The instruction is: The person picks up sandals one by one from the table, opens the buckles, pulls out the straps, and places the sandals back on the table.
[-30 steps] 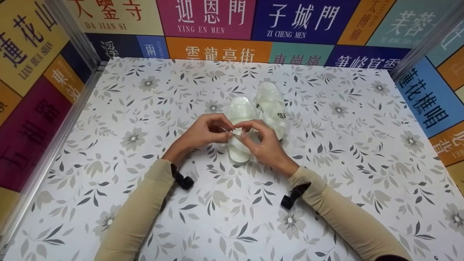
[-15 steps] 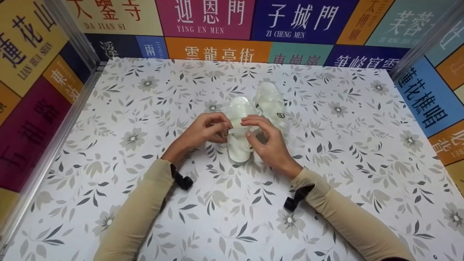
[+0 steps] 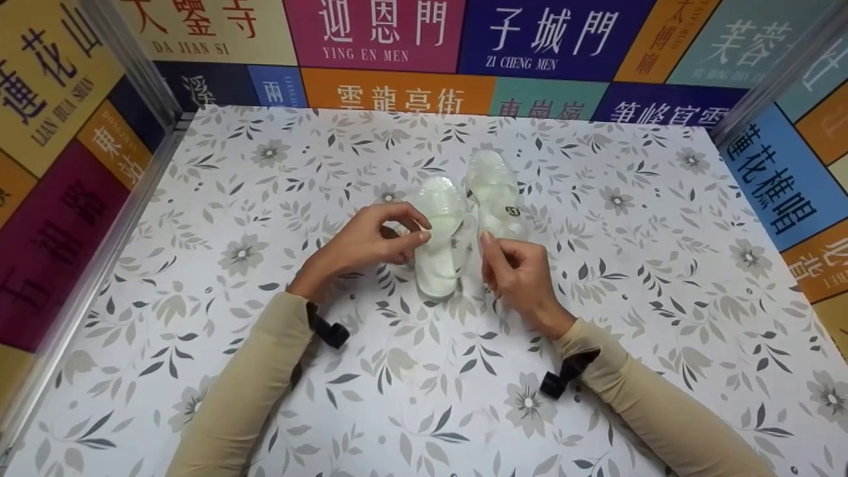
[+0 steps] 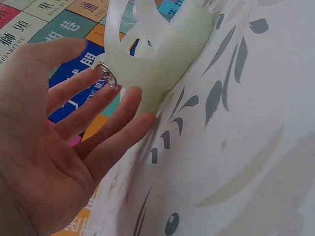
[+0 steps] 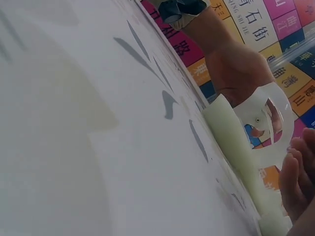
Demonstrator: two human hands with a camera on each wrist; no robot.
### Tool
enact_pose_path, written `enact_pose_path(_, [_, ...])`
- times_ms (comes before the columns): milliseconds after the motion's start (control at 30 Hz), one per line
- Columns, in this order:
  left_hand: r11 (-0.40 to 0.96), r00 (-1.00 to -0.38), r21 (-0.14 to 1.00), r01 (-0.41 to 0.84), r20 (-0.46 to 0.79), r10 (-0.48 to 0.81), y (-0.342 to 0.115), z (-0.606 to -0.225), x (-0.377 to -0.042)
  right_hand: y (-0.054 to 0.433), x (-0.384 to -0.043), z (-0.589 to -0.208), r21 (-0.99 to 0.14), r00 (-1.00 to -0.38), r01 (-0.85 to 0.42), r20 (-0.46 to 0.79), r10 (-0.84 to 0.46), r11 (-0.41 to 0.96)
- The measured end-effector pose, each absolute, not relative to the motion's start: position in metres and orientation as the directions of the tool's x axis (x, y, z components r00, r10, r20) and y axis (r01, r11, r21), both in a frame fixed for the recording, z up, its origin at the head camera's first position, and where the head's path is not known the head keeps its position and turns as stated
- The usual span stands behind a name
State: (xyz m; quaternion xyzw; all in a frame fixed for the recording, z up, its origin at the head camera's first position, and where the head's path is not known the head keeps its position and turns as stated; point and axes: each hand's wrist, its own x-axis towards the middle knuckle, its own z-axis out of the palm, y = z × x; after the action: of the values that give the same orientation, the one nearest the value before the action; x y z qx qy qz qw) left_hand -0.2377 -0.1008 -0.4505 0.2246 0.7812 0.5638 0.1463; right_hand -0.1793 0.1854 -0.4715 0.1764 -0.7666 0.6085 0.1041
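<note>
Two pale translucent sandals lie on the table: a near one (image 3: 437, 265) and a second sandal (image 3: 493, 179) behind it to the right, with a small dark badge. My left hand (image 3: 371, 235) is at the near sandal's left side, thumb and index tips close together but apart. In the left wrist view its fingers reach loosely forward, fingertips at a small silver buckle (image 4: 107, 76). My right hand (image 3: 520, 275), right of the near sandal, has thumb and curled fingers together, pinching the loosened sandal strap (image 5: 283, 118), which arches up to its fingertips in the right wrist view.
A white table (image 3: 318, 411) with a grey leaf and flower print carries everything. Colourful panels (image 3: 377, 33) with large characters wall off its back and sides. A black wrist mount (image 3: 334, 334) sits at the left cuff, and another mount (image 3: 553, 384) at the right.
My right hand has moved right and back from the near sandal's buckle, drawing the strap away from it. The left hand has stayed at the sandal's left side, its pinch eased.
</note>
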Motion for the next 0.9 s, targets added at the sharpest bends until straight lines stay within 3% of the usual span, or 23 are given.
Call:
enact_pose_path(200, [0.359, -0.915, 0.931, 0.062, -0.090, 0.393, -0.092, -0.441, -0.229, 0.189, -0.177, -0.474, -0.949, -0.963, -0.224, 0.182, -0.197, 0.220])
enact_pose_path(367, [0.481, -0.956, 0.877, -0.019, -0.156, 0.247, -0.076, -0.432, -0.216, 0.185, -0.176, -0.474, -0.946, -0.955, -0.190, 0.116, -0.272, 0.263])
enact_pose_path(600, [0.663, -0.976, 0.742, 0.096, -0.059, 0.208, -0.065, -0.427, -0.205, 0.173, -0.169, -0.475, -0.954, -0.920, -0.170, 0.063, -0.387, 0.248])
enact_pose_path(900, [0.610, -0.985, 0.785, 0.105, -0.002, 0.172, -0.062, -0.426, -0.200, 0.168, -0.168, -0.475, -0.985, -0.902, -0.143, 0.089, -0.422, 0.097])
